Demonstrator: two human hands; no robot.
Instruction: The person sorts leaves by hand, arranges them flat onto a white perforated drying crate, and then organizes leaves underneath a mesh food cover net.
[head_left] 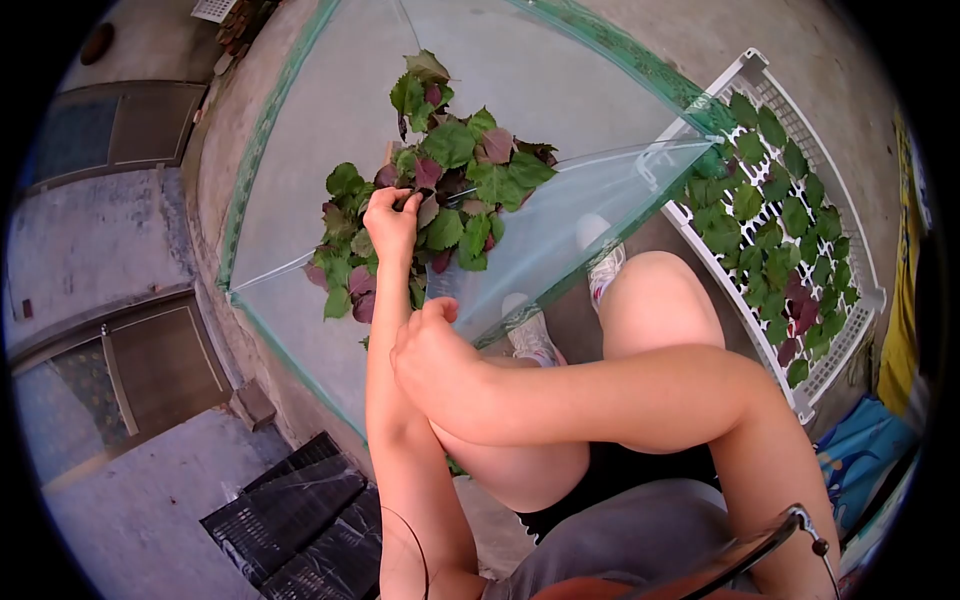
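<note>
A heap of green and purple leaves [450,145] lies on a pale mesh sheet with green edging [330,110]. Over the heap's left part is my left hand [393,225], thumb and fingers pinched together among dark leaves; what they hold is too small to tell. My right hand [432,345] is closed beside my left forearm, its knuckles up and fingertips curled out of sight, so anything inside is hidden. At the right, many mostly green leaves [745,202] are spread in a white slatted crate [840,180].
My bent knees [660,300] and white shoes [535,335] are between the mesh and my body. Black plastic crates [290,510] lie at lower left. Framed panels [160,365] line the left side. A blue cloth [865,450] and yellow material [900,300] hang at the right.
</note>
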